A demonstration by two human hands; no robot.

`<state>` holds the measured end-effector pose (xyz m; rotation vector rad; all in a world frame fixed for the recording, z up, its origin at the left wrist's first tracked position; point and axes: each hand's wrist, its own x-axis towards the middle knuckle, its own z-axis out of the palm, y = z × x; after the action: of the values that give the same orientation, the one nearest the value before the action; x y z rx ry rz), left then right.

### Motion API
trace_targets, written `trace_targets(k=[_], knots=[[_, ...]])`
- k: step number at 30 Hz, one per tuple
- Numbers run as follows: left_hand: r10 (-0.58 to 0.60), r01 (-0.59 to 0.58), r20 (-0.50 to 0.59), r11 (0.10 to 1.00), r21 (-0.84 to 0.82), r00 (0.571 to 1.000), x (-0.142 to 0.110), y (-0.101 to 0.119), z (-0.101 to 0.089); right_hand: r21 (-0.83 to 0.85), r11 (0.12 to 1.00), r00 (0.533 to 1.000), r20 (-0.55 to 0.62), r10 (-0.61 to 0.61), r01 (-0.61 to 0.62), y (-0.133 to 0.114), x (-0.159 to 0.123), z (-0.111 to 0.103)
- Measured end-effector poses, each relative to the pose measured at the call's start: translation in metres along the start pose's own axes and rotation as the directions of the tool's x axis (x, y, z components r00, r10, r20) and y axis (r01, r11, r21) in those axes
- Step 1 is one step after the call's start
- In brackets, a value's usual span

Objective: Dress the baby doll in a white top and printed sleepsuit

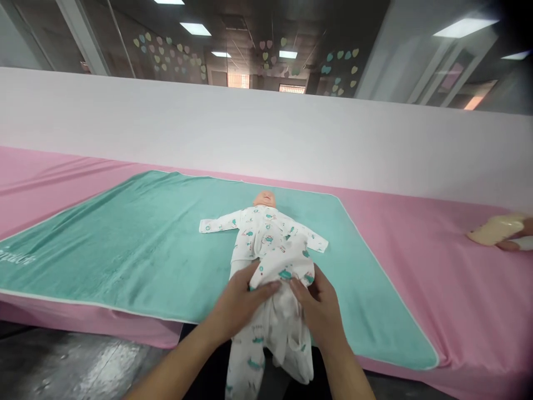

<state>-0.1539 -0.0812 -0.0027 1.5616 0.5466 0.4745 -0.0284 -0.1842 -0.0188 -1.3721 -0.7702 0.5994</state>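
Observation:
A baby doll (265,198) lies face up on a teal towel (158,239), its arms spread in a white long-sleeved top (260,228) with small printed figures. Over its lower body, both my hands grip a bunched white baby garment (287,261) with the same print. My left hand (244,294) pinches its left side, thumb on top. The right edge is held by my right hand (318,303), fingers curled behind the cloth. Below my hands, printed cloth (245,364) hangs past the table's front edge; I cannot tell where one piece ends and another begins.
Pink cloth (400,239) covers the table under the towel. A low white wall (250,133) runs along the back, with dark glass bearing heart-shaped stickers above it. At the far right, another person's hand (528,226) is by a pale yellow object (497,229).

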Motion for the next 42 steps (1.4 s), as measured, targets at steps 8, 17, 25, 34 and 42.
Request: trace_targets(k=[8,17,25,34,42], knots=[[0.301,-0.3,-0.159,0.953,0.031,0.94,0.082,0.025,-0.016,0.27,0.963,0.935,0.338,-0.11,0.016,-0.016,0.095,-0.001],[0.072,-0.133,-0.211,0.948,-0.289,0.975,0.104,-0.013,-0.012,0.472,0.881,0.984,0.165,-0.069,-0.017,0.054,0.129,-0.015],[0.022,-0.128,-0.324,0.942,-0.31,0.946,0.122,-0.034,-0.027,0.457,0.889,0.999,-0.023,0.036,-0.022,0.084,0.139,-0.046],[0.098,-0.237,-0.398,0.918,-0.317,0.912,0.1,0.012,-0.032,-0.224,0.935,0.942,0.258,-0.216,0.276,0.074,0.126,-0.03],[0.083,-0.297,-0.539,0.899,-0.323,0.838,0.034,0.06,-0.051,-0.273,0.859,0.82,0.515,-0.25,0.433,0.002,0.067,-0.03]])
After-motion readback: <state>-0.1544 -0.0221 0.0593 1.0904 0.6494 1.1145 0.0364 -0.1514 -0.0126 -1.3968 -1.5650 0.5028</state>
